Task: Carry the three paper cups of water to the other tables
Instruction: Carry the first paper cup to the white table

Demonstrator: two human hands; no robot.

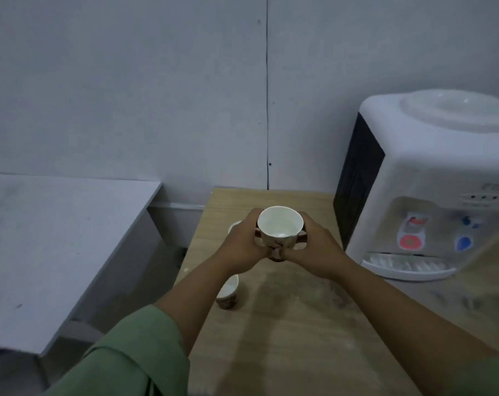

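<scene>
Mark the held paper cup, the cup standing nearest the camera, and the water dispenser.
held paper cup [280, 224]: head view, inner wall below the rim.
nearest standing cup [228, 294]: head view, its side wall.
water dispenser [431, 167]: head view, white front housing.

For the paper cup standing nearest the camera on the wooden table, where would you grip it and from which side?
Grip the near cup around its upper sidewall, just under the rim, coming from the right, where the wooden table is bare. It stands upright and open-topped, so a light side grip should keep it level; the left forearm crosses its left side.
</scene>
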